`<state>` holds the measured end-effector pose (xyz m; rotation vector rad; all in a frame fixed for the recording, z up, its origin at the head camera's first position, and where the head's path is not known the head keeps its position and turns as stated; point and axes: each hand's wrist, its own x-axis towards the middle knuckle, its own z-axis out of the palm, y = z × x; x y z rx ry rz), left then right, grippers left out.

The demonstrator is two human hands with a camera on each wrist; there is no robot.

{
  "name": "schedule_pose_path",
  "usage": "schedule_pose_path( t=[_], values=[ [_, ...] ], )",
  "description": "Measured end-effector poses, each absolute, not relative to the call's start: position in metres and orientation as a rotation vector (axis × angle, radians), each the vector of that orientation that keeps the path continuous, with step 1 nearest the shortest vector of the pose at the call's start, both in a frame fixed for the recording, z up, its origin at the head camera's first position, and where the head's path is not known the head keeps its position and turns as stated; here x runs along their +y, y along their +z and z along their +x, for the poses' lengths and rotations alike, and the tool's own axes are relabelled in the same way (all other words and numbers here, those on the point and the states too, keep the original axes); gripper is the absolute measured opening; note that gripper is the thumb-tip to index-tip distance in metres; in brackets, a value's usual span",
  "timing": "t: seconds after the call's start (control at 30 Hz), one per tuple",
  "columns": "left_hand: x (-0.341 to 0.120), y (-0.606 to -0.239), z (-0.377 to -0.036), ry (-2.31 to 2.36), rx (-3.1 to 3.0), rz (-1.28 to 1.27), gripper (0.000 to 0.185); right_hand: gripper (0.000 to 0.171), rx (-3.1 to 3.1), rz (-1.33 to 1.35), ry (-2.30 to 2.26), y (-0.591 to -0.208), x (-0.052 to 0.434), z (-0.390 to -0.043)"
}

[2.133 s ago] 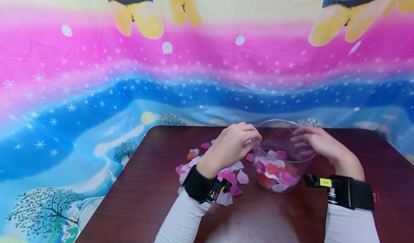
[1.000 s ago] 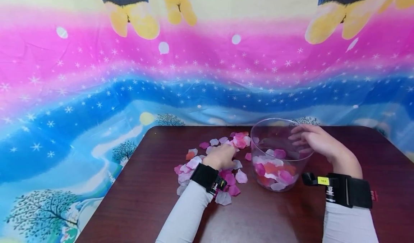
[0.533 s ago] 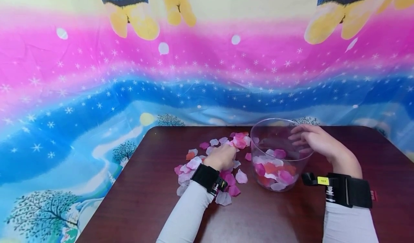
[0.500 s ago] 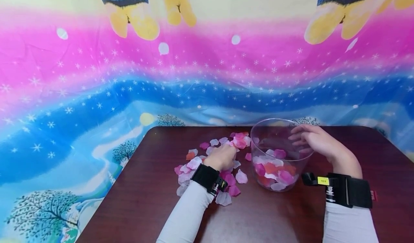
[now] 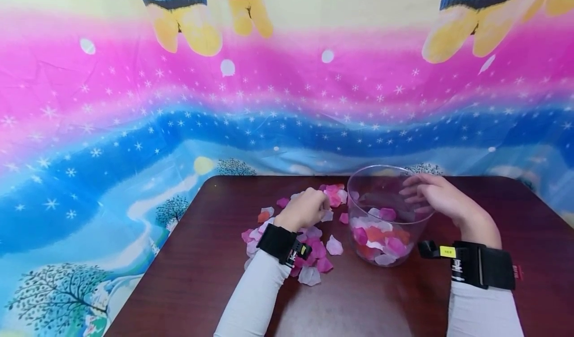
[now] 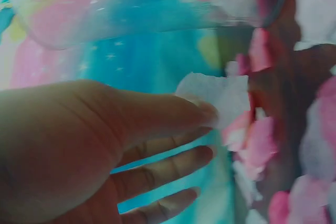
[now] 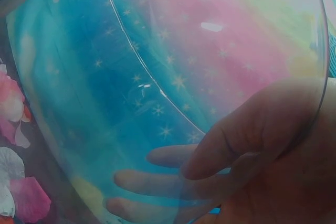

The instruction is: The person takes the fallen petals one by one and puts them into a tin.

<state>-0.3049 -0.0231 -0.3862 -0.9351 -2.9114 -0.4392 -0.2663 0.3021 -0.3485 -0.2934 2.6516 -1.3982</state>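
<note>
- The table (image 5: pixel 197 257) bears everything: the clear bowl (image 5: pixel 390 215) stands right of centre, and the loose petals (image 5: pixel 314 250) lie scattered at the bowl's 9 o'clock, just beside its wall.
- The bowl has not shifted across the frames; a layer of pink, red and white petals covers its bottom.
- The right hand (image 5: pixel 441 200) remains at the bowl's 3 o'clock, thumb inside the rim and fingers outside the wall, steadying it as before.
- The left hand (image 5: pixel 307 208) has changed: a second ago it lay low on the scattered petals, and now it is lifted a little and drawn toward the bowl, with a white petal (image 6: pixel 218 95) pinched at its fingertips. That reads as one more petal picked up and on its way to the bowl, with many still on the table.
- Hidden or unclear: from the head view the left hand's fingertips are turned away, so the pinch shows only in the left wrist view, which is blurred.
- The right wrist view shows the right hand only through the curved plastic.
- The left hand and sleeve cover part of the scattered petals.
</note>
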Motion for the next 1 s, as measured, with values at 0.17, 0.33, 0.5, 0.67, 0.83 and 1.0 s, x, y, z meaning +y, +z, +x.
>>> schedule_pose_path(
  t=[0.17, 0.33, 0.5, 0.67, 0.83, 1.0],
  values=[
    [-0.033, -0.364, -0.299, -0.529, -2.822, -0.967, 0.013, 0.044, 2.639, -0.300, -1.398, -0.348, 0.301, -0.266],
    [-0.041, -0.333, -0.283, -0.681, -2.601, -1.055, 0.011, 0.044, 2.646, -0.309, -1.392, -0.348, 0.302, -0.266],
    [-0.044, -0.309, -0.263, -0.751, -2.342, -1.148, 0.010, 0.045, 2.659, -0.298, -1.381, -0.348, 0.301, -0.267],
    [-0.039, -0.297, -0.247, -0.741, -2.194, -1.209, 0.015, 0.046, 2.660, -0.294, -1.379, -0.348, 0.301, -0.267],
    [-0.031, -0.295, -0.239, -0.677, -2.149, -1.225, 0.018, 0.046, 2.663, -0.293, -1.376, -0.348, 0.302, -0.267],
    [-0.019, -0.300, -0.238, -0.574, -2.127, -1.272, 0.017, 0.046, 2.659, -0.293, -1.381, -0.348, 0.301, -0.268]
  ],
)
